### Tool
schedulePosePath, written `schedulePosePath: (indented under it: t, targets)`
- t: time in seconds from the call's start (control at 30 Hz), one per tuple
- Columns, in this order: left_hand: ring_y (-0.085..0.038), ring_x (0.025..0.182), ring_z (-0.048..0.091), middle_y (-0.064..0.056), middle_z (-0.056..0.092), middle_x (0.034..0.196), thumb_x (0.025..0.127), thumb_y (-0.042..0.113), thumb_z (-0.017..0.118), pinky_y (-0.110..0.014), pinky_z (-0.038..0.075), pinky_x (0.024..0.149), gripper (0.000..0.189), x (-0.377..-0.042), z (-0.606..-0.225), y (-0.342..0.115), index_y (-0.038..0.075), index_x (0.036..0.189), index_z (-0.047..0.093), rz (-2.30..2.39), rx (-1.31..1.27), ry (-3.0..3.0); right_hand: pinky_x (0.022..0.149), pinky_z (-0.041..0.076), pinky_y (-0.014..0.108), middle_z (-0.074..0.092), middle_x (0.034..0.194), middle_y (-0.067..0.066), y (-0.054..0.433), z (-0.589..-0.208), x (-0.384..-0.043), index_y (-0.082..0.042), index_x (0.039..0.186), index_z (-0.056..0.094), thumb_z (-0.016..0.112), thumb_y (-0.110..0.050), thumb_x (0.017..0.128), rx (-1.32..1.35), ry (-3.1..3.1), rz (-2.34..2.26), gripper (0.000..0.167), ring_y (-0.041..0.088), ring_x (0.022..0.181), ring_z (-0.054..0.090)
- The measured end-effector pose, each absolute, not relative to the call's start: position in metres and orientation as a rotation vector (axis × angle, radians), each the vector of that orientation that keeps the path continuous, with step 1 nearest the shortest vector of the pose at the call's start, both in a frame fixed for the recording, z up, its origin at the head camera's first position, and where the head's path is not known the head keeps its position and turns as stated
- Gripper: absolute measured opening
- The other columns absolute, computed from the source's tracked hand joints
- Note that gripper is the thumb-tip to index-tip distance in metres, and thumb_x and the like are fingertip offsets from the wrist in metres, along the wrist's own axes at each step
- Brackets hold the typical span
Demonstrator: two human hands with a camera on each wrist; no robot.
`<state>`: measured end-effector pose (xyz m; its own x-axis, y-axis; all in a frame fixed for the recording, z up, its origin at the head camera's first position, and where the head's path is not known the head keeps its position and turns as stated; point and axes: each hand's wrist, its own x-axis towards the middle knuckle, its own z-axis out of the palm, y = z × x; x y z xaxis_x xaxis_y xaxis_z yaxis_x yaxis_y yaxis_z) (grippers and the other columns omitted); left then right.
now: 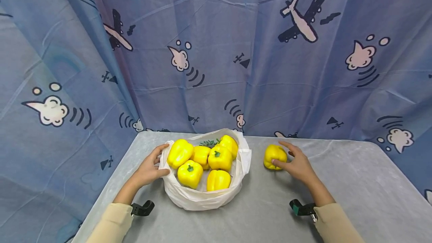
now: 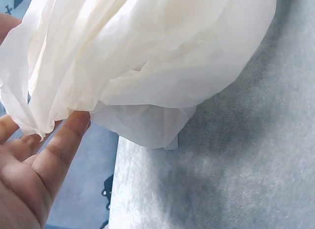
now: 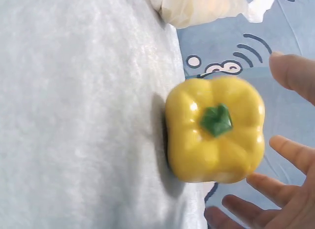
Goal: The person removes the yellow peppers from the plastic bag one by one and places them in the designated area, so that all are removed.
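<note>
A white plastic bag (image 1: 206, 200) with a wide open mouth holds several yellow bell peppers (image 1: 190, 174). My left hand (image 1: 150, 168) rests against the bag's left side, thumb and fingers spread along its rim. Up close in the left wrist view, fingertips of that left hand (image 2: 49, 165) touch the thin plastic. To the right of the bag, one more yellow bell pepper (image 1: 271, 153) sits on the table. Around it my right hand (image 1: 298, 163) is spread, thumb on the near side. The right wrist view shows this pepper (image 3: 197, 155) stem-on, with fingertips right at its edge.
Grey cloth covers the table (image 1: 270, 205). A blue curtain (image 1: 216, 85) printed with planes hangs behind the table's back edge and along the left side. Each wrist carries a small black device (image 1: 143, 208).
</note>
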<state>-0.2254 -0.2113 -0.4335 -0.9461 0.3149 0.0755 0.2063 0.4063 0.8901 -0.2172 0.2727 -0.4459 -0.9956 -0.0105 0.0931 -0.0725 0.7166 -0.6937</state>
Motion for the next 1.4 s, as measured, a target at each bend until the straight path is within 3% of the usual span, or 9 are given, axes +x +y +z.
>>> schedulePosePath:
  t: [0.4,0.9,1.4]
  targets:
    - [-0.047,0.124,0.048,-0.031,0.036,0.143,0.074,-0.003,0.068,-0.044,0.054,0.087,0.084,-0.226,-0.434,-0.213,0.002,0.147,0.028,1.578,0.470,2.565,0.094,0.039,0.067,0.030,0.153,0.024,0.260,-0.419,-0.211,-0.019,0.149,0.036,0.072,-0.038,0.084,0.089,-2.761,1.125,0.077,0.053,0.130,0.036]
    - [-0.048,0.125,0.048,-0.031,0.035,0.144,0.075,-0.001,0.069,-0.043,0.054,0.087,0.084,-0.225,-0.434,-0.215,0.003,0.148,0.027,1.569,0.485,2.566,0.096,0.045,0.058,0.045,0.144,0.019,0.225,-0.388,-0.203,-0.009,0.142,0.046,0.074,-0.034,0.082,0.162,-2.608,1.244,0.070,0.044,0.125,0.048]
    - [-0.047,0.126,0.047,-0.030,0.035,0.145,0.075,0.000,0.068,-0.041,0.054,0.087,0.084,-0.226,-0.438,-0.214,0.005,0.148,0.028,1.557,0.470,2.563,0.092,0.051,0.052,0.052,0.139,0.015,0.188,-0.371,-0.205,-0.010,0.135,0.054,0.075,-0.022,0.082,0.282,-2.464,1.310,0.058,0.038,0.120,0.054]
